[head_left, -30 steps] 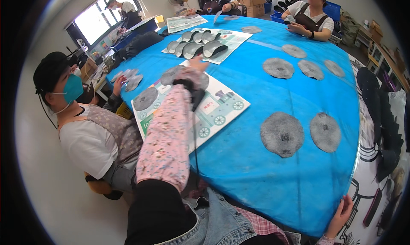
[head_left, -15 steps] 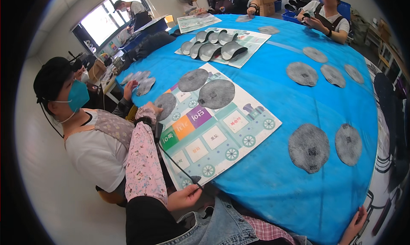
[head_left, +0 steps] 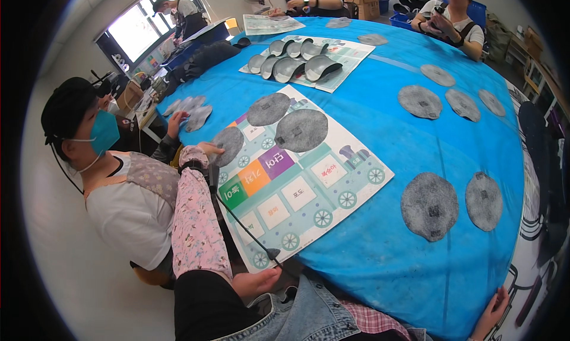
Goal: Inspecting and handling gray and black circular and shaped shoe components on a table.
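My left hand [head_left: 203, 150], in a pink floral sleeve, rests at the left edge of a grey felt disc [head_left: 230, 145] and its fingers close on that edge. The disc lies on the left end of a printed train mat [head_left: 309, 192]. Two more grey discs [head_left: 301, 129] [head_left: 268, 109] lie further along the mat. My right hand [head_left: 497, 310] is at the near edge of the blue table [head_left: 380, 103], low right, partly cut off by the picture's rim. A thin black cable [head_left: 243, 225] runs from my left wrist toward my lap.
A masked person in a black cap [head_left: 89, 133] sits close on my left. Two grey discs [head_left: 428, 205] [head_left: 483, 201] lie near the right front, several more at the far right. A second mat with curved grey pieces [head_left: 297, 65] lies further back. Other people sit around the table.
My left arm has drawn back from the middle of the mat to the disc at its left end. Two discs now show in the mat's middle. The view has dropped lower.
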`<action>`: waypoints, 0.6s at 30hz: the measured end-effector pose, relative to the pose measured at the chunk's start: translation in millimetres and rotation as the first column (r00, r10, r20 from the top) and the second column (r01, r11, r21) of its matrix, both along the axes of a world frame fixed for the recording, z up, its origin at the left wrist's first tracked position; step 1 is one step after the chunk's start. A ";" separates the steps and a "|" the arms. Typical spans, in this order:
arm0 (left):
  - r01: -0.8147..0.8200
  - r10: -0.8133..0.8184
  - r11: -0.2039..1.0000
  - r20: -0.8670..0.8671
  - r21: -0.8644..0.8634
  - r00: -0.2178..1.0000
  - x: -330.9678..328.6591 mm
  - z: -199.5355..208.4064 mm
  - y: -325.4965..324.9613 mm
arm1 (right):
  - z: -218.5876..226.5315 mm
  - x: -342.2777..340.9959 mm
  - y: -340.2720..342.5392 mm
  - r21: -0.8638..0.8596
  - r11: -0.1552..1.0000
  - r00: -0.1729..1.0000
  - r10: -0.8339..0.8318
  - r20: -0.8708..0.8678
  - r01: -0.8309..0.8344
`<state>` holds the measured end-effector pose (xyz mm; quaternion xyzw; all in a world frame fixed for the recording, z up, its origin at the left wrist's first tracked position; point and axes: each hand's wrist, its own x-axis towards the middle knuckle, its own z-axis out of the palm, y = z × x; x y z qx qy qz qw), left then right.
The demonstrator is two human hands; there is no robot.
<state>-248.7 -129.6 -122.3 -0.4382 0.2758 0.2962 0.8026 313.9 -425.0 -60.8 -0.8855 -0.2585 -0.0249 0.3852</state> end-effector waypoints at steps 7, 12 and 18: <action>-0.096 0.150 0.973 0.256 -0.211 0.955 -10.7 58.8 -7.9 | -1.2 -13.8 17.1 -0.067 0.996 0.998 0.061 -0.008 -0.061; -0.104 0.113 0.993 0.168 -0.062 0.979 3.9 79.6 -29.8 | -7.2 -6.1 12.7 -0.136 0.990 0.998 0.045 0.032 -0.040; -0.091 0.108 0.991 0.180 -0.101 0.978 -4.0 62.0 -28.4 | 1.5 -11.7 14.5 -0.105 0.994 0.999 0.035 0.024 -0.032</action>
